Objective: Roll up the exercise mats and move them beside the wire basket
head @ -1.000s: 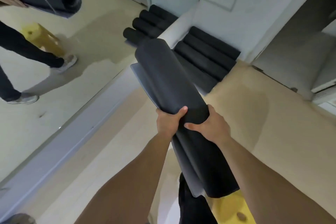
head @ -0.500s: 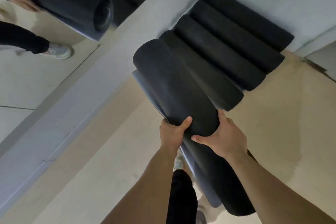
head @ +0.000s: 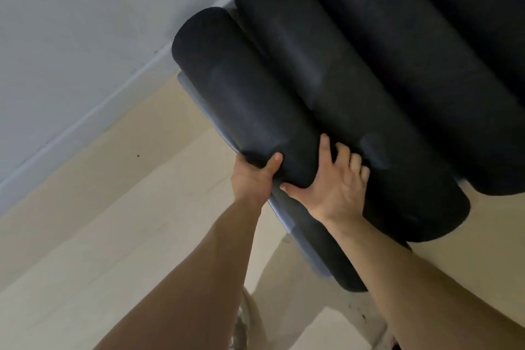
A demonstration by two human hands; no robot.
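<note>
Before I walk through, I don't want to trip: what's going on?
A person grips a rolled black mat with both hands: left hand on its left side, right hand over the top, fingers in the gap beside the neighbouring roll. It is the end one in a row of rolls against the wall. No wire basket shows.

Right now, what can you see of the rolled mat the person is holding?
The rolled mat is a thick matte black tube, foam-like, with a loose grey-blue edge along its underside. It lies slanted, far end toward the grey wall, against the neighbouring roll. The left hand grips it from below, thumb on top; the right hand wraps its other side, fingers between the rolls.
</note>
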